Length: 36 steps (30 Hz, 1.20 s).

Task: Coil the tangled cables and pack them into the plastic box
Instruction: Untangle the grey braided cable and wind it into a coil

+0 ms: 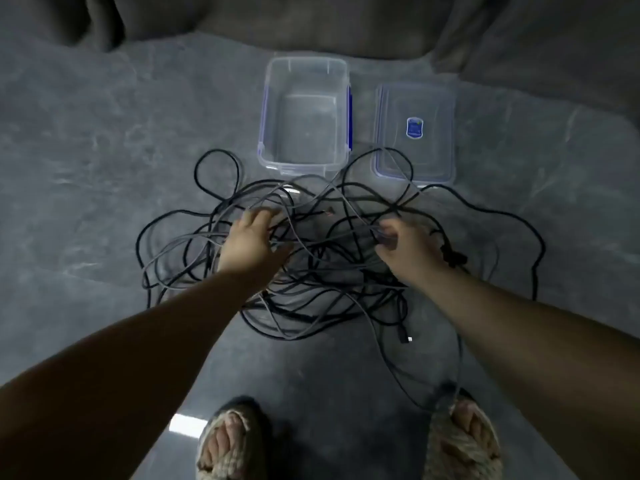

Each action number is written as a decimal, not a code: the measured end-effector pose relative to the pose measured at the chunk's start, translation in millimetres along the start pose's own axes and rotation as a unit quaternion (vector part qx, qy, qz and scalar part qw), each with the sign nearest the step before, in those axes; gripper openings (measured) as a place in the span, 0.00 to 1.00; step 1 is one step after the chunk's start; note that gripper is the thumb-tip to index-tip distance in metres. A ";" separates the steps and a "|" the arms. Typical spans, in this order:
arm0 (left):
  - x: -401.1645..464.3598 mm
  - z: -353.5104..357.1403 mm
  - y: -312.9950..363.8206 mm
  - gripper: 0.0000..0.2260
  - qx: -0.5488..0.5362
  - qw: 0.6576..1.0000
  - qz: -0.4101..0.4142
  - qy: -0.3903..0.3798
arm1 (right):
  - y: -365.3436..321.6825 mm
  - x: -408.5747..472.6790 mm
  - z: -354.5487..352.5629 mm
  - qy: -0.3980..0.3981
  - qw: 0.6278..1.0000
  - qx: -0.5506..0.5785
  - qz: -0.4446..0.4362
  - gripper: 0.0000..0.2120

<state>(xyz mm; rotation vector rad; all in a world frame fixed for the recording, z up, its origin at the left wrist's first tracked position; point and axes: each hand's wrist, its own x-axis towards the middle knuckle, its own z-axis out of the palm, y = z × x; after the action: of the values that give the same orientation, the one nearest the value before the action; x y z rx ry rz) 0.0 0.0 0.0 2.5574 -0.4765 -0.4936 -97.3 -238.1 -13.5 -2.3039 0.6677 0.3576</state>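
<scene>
Reaching into a sprawling tangle of thin black and grey cables [311, 265] on the grey marbled floor [86, 168], both hands work its far half. The left hand [252, 240] lies spread, fingers loosely extended over several strands, gripping nothing plainly. The right hand [405, 251] has its fingers curled toward a grey strand; whether it actually pinches it, cannot tell through the blur. The clear rectangular plastic box with blue latches [341, 98] stands empty just beyond the heap, its clear flat lid with a blue sticker [415, 109] beside it to the right; one black loop lies across the lid's near edge. Risks, as judged: pulling any single strand hard would likely tighten crossings rather than free them. That loop on the lid may drag it when the heap shifts. A long strand trails back to the woven sandal on the right foot [464, 441], so a foot on it would snag the pull. A black plug end [403, 336] at the near side could catch inside other loops.
</scene>
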 end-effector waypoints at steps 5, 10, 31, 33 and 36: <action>-0.7 34.8 -4.9 0.26 0.011 0.999 0.003 -0.045 | 7.7 7.6 17.4 0.003 1.000 0.011 0.000 0.30; 2.6 61.1 8.8 0.22 0.020 0.997 0.057 -0.046 | 23.9 2.0 9.5 0.051 0.999 0.005 0.008 0.30; 12.0 94.0 29.4 0.14 0.177 0.975 0.118 -0.061 | 46.7 -8.2 9.2 0.014 1.000 0.017 -0.008 0.25; 12.1 92.7 26.6 0.10 0.131 0.981 0.130 -0.053 | 44.2 -8.4 10.5 0.008 1.000 0.016 -0.009 0.25; 13.3 84.4 22.0 0.09 0.046 0.989 0.137 0.011 | 39.1 -8.2 11.0 0.016 1.000 0.015 -0.019 0.24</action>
<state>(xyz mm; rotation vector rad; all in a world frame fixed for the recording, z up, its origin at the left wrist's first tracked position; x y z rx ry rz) -29.4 -56.8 -60.7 2.5266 -0.8467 -0.3505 -126.5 -251.8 -39.5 -2.2948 0.6393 0.2926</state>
